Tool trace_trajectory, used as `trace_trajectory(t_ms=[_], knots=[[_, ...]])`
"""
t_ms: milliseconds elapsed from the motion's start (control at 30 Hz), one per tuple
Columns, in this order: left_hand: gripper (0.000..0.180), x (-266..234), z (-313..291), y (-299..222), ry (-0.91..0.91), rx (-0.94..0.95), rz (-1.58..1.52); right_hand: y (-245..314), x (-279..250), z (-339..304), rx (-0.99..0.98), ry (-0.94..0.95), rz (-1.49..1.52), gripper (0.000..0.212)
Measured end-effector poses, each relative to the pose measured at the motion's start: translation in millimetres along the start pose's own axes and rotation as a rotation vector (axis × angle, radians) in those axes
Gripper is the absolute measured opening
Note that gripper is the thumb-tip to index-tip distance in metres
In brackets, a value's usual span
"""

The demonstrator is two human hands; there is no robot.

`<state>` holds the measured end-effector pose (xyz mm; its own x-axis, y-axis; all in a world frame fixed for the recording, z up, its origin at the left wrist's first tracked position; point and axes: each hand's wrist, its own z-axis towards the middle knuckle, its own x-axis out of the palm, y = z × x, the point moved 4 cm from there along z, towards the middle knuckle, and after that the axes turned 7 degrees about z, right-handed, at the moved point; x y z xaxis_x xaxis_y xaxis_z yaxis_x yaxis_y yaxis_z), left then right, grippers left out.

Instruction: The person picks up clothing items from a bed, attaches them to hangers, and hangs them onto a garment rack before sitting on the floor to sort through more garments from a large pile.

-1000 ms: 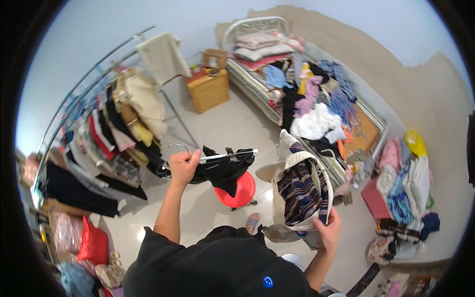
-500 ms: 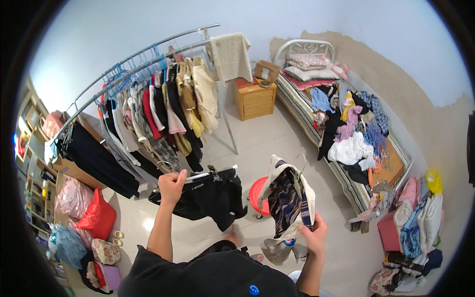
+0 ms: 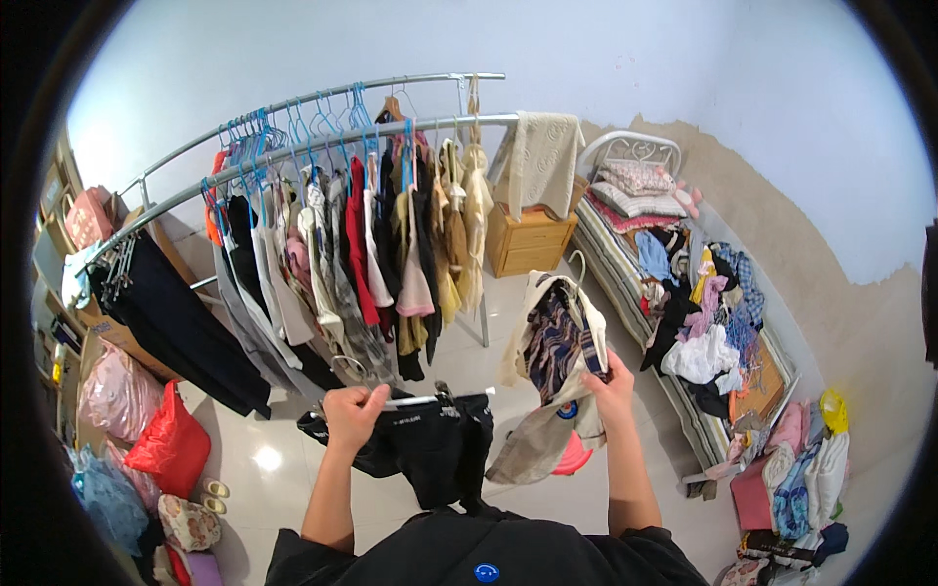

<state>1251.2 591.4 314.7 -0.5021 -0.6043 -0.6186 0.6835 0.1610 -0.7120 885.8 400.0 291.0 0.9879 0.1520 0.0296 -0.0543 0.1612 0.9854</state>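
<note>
My left hand (image 3: 354,418) is closed around a white-barred clip hanger, from which black shorts (image 3: 435,454) hang by metal clips. With fingers and thumb, my right hand (image 3: 612,387) grips the edge of a beige jacket (image 3: 526,459) with a dark striped lining. A hanger's hook (image 3: 578,262) sticks up from the jacket's collar. Both garments are held in front of my body, the jacket to the right of the shorts. Ahead and to the left stands a metal clothes rack (image 3: 322,145) full of hung garments, with several blue hangers (image 3: 256,137) on its bars.
A bed (image 3: 635,303) along the right wall carries a heap of clothes. Between rack and bed stands a wooden nightstand (image 3: 528,246). A red stool (image 3: 573,455) is partly hidden behind the jacket. Bags, including a red one (image 3: 174,447), line the left; folded bedding (image 3: 826,469) sits at right.
The view has tilted upward, showing more of the rack. My right hand and the jacket have risen relative to my left hand. Both hands keep their holds.
</note>
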Motion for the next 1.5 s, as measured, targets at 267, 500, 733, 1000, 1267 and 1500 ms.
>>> trace_trajectory(t_ms=[267, 500, 733, 1000, 1267, 1500], knots=[[0.04, 26.6, 57.6, 5.9, 0.094, 0.04, -0.115, 4.4, 69.6, 117.8, -0.213, -0.021, -0.145, 0.054], [0.039, 64.9, 105.3, -6.5, 0.065, 0.16, -0.071, 46.9, 108.5, 247.0, -0.297, 0.07, -0.222, 0.051], [0.031, 79.2, 157.4, -19.1, 0.029, 0.067, -0.067, 43.0, 160.8, 378.8, -0.381, 0.231, -0.103, 0.051], [0.033, 101.4, 161.2, 5.7, 0.031, -0.113, -0.078, -41.1, 188.3, 388.3, -0.25, 0.263, -0.477, 0.046], [0.039, 62.2, 146.6, 38.0, 0.008, -0.151, -0.104, -10.0, 202.7, 162.3, 0.079, 1.042, 0.265, 0.057], [0.041, -18.3, 126.8, 65.7, 0.046, 0.0, -0.162, 11.2, 292.2, 36.7, 0.273, 1.026, 0.094, 0.053]])
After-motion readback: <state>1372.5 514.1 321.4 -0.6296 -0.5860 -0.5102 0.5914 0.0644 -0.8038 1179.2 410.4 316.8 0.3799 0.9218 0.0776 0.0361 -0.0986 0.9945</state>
